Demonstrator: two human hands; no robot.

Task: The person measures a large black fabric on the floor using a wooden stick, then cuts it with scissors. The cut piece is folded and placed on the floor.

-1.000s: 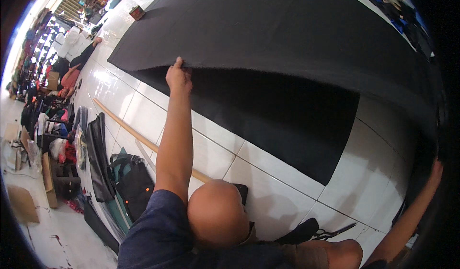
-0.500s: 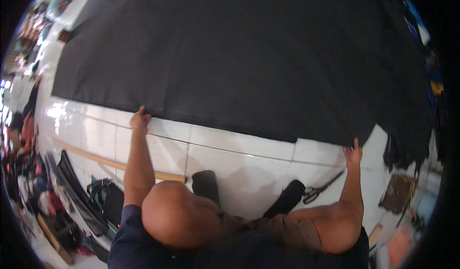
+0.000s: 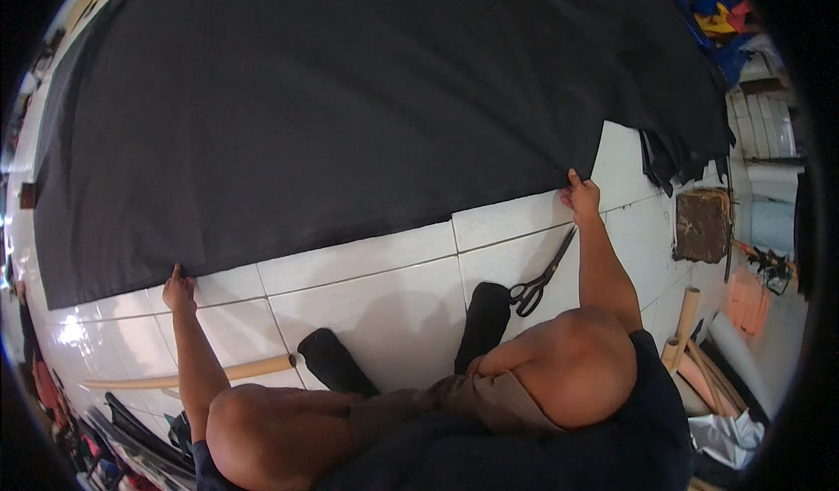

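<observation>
Over the white tiled floor [image 3: 376, 303] before us, a broad matte black fabric sheet [image 3: 332, 115] spreads, softly creased, its near edge slanting away rightward. Our left hand [image 3: 180, 293], arm stretched forward, pinches that edge; our right hand [image 3: 584, 197], also outstretched, clamps it beside the right-hand corner.

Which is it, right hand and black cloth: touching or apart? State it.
Touching. The head view shows the right hand holding the black cloth by its edge, near a corner.
</observation>
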